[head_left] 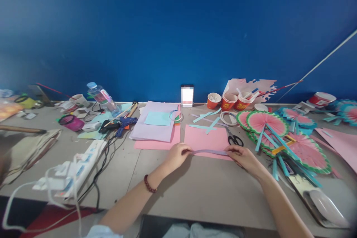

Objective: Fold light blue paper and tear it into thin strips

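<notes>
A narrow lilac paper strip (pixel 209 152) stretches between my hands, above the near edge of a pink sheet (pixel 206 137). My left hand (pixel 180 153) pinches its left end, and a beaded bracelet circles that wrist. At the other end, my right hand (pixel 242 156) has its fingers closed on the strip. Black-handled scissors (pixel 235 140) lie just beyond my right hand. Light blue strips (pixel 213 124) rest across the pink sheet's far edge. Left of it, a lilac sheet (pixel 153 130) with a small light blue sheet (pixel 157 118) on top covers more pink paper.
Folded-paper watermelon fans (pixel 267 123) lie at the right, near a white mouse (pixel 327 206). Red paper cups (pixel 214 100) and a phone (pixel 187 96) stand at the back. A glue gun (pixel 122 124), bottle (pixel 103 98) and power strip (pixel 83 167) with cables occupy the left.
</notes>
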`<state>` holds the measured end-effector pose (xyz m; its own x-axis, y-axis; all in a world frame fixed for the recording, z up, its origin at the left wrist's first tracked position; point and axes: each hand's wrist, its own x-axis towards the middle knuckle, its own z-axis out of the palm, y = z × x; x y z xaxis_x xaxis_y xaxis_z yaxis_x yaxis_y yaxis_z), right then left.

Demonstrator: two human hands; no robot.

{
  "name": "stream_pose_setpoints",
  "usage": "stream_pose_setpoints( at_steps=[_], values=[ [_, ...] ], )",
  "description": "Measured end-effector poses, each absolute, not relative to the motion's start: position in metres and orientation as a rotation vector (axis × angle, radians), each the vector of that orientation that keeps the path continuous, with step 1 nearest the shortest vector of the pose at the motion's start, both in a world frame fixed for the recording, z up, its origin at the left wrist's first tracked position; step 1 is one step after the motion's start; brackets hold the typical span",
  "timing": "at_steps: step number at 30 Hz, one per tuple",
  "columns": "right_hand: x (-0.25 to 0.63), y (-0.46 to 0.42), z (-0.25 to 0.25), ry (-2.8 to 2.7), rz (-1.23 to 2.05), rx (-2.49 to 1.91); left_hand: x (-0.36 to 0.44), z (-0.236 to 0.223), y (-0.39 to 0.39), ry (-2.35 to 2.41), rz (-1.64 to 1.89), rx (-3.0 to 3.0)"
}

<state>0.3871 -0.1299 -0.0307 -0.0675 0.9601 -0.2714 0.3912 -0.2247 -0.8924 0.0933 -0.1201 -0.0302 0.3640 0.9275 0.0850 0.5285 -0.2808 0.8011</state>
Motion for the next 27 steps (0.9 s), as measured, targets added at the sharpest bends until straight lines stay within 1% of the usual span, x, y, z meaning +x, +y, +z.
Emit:
stream_pose_setpoints(
  at_steps=[5,13,20,27],
  values=[
    [0.394,-0.128,-0.034,-1.594,1.176,-1.589,0.087,-0.031,-0.113,1.237,0.778,1.927],
    [0.399,-0.127,-0.037,-1.756,1.102,-1.596,0.087,-0.038,-0.112,1.223,0.749,2.0],
    [0.398,-0.129,-0.043,-1.796,1.006,-1.62,0.089,-0.038,-0.113,1.218,0.736,2.012],
    [0.397,-0.129,-0.044,-1.821,0.988,-1.643,0.09,-0.04,-0.113,1.219,0.75,2.024]
  ],
)
